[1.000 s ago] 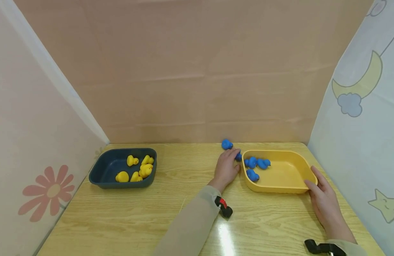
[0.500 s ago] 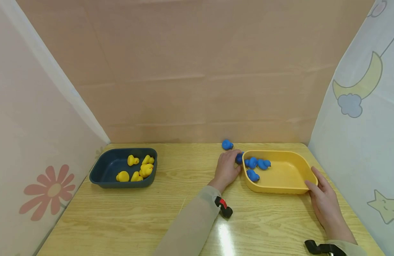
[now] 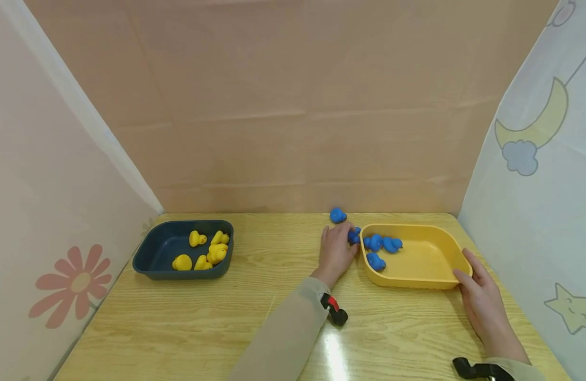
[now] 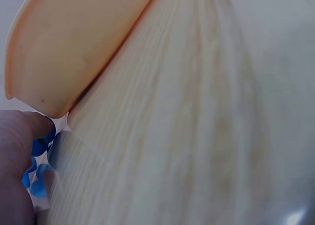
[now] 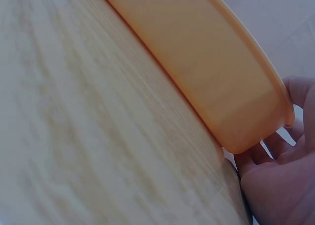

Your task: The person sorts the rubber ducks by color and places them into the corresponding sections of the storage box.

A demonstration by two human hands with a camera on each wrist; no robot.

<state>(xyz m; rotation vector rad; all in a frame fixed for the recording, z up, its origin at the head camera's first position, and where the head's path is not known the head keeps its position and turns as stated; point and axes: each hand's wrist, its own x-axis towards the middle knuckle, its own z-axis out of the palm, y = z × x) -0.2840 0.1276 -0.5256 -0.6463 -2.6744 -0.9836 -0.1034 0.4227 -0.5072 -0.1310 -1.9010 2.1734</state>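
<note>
Just left of the yellow bin, my left hand holds a blue rubber duck between thumb and fingers. In the left wrist view, the thumb covers part of the blue duck, close to the bin's outer wall. Across the bin, my right hand grips the right end, thumb at the rim and fingers along the outside. Inside the bin, several blue ducks lie at the left. Another blue duck sits on the table beyond my left hand.
A dark blue bin with several yellow rubber ducks stands at the left of the wooden table. A brown backdrop closes off the back, and printed panels flank both sides.
My left hand and its duck shifted slightly right towards the yellow bin, then slightly back left. My right hand and both bins stay essentially in place.
</note>
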